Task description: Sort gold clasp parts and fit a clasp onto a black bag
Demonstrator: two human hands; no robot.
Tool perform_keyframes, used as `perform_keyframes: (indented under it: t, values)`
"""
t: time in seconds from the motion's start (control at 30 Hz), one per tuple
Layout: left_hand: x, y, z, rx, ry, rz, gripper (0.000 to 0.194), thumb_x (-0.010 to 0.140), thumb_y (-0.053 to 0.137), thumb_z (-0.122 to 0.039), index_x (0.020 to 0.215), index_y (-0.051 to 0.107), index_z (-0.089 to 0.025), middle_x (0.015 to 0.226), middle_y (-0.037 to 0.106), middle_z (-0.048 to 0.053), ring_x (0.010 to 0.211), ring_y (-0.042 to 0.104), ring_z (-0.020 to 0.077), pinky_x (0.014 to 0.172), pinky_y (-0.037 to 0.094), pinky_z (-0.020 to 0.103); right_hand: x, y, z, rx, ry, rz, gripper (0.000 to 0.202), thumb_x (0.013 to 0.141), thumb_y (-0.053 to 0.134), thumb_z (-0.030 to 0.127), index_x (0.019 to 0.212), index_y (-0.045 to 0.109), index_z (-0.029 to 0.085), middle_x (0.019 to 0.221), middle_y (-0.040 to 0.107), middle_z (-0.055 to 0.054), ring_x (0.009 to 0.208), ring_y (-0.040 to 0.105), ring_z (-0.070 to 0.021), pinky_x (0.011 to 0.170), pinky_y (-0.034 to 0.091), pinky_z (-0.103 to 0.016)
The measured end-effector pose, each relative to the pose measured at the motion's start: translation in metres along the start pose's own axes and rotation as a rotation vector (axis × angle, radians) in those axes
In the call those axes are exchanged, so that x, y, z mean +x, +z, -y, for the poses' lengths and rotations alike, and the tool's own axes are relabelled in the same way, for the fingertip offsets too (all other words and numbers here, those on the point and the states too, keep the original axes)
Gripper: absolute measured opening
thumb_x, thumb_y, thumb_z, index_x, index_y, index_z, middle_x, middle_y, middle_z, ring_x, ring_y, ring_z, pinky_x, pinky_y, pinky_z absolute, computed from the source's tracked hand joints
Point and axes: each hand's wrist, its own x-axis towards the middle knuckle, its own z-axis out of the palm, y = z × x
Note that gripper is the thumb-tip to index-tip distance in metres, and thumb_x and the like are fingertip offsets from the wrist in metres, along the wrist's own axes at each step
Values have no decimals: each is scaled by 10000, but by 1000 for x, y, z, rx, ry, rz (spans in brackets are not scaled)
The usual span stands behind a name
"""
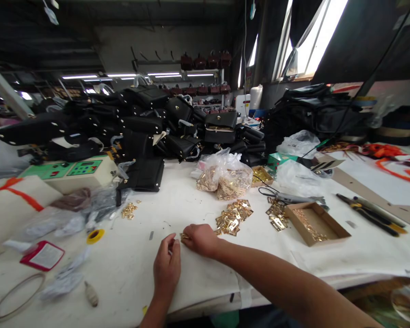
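Note:
My right hand (201, 239) is closed in a pinch on a small gold metal fitting (183, 236), whose edge shows at the fingertips. Close beside it, my left hand (167, 263) has its fingers curled toward the thumb; anything inside them is hidden. Just behind my right hand, a heap of flat gold metal plates (233, 217) with cut-out slots lies on the white tabletop (187, 202). Farther left sits a small pile of gold fittings (129, 210).
Clear bags of gold parts (234, 182) stand behind the heap. Rightward are a cardboard box (317, 223) of small pieces, more plates (277, 214) and pliers (369, 214). Leftward lie yellow tape (95, 236) and a red-and-white bottle (42, 255). Black handbags (143, 127) crowd the back.

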Motion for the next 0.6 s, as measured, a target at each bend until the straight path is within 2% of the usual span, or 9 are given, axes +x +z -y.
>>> perform_keyframes:
  t: [0.07, 0.13, 0.23, 0.3, 0.37, 0.43, 0.5, 0.6]
  values:
    - [-1, 0, 1, -3, -9, 2, 575, 914, 453, -632, 1218, 618, -173, 1119, 690, 105, 942, 645, 263, 871, 512, 425, 0, -19, -10, 198, 101, -78, 233, 963, 583, 401, 981, 663, 183, 965, 695, -31, 815, 630, -168, 689, 429, -265]
    - [-1, 0, 3, -1, -20, 12, 591, 908, 450, -645, 1213, 623, -170, 1093, 690, 102, 926, 642, 260, 873, 512, 427, 2, -53, -29, 419, 217, -176, 247, 945, 600, 417, 930, 673, 182, 848, 677, -5, 740, 586, -137, 659, 414, -239]
    - [-1, 0, 6, 17, -39, 36, 590, 891, 470, -648, 1219, 622, -181, 1056, 685, 83, 917, 642, 248, 875, 511, 421, 9, -123, -69, 602, 343, -282, 378, 938, 590, 530, 965, 683, 165, 781, 650, -7, 647, 533, -116, 578, 390, -222]
    - [-1, 1, 6, 33, -50, 48, 583, 882, 482, -644, 1218, 621, -188, 1032, 683, 72, 912, 646, 239, 866, 514, 411, 19, -170, -100, 534, 459, -380, 421, 932, 584, 564, 960, 674, 154, 729, 624, -5, 600, 511, -102, 556, 377, -213]
    - [-1, 1, 6, 47, -59, 59, 575, 877, 485, -643, 1215, 620, -197, 1015, 682, 60, 884, 647, 226, 834, 520, 395, 33, -207, -131, 385, 533, -308, 418, 962, 537, 535, 954, 660, 136, 748, 630, -19, 588, 517, -94, 541, 379, -205]
    - [-1, 1, 5, 61, -66, 61, 567, 875, 485, -646, 1205, 621, -206, 1003, 682, 49, 823, 644, 210, 786, 527, 380, 50, -230, -155, 198, 553, -217, 377, 983, 503, 460, 925, 661, 123, 752, 632, -32, 585, 520, -92, 550, 387, -205]
    - [-1, 2, 5, 74, -62, 58, 559, 877, 484, -644, 1200, 621, -209, 994, 683, 45, 763, 638, 198, 734, 528, 364, 70, -242, -172, 68, 550, -147, 311, 942, 562, 390, 859, 675, 112, 720, 628, -47, 590, 534, -109, 575, 401, -221]
    - [-2, 3, 5, 75, -62, 35, 546, 881, 489, -639, 1188, 625, -209, 976, 684, 45, 735, 633, 196, 702, 525, 351, 107, -246, -181, -98, 496, -49, 205, 845, 658, 298, 793, 705, 105, 760, 653, -96, 710, 613, -183, 672, 455, -272]
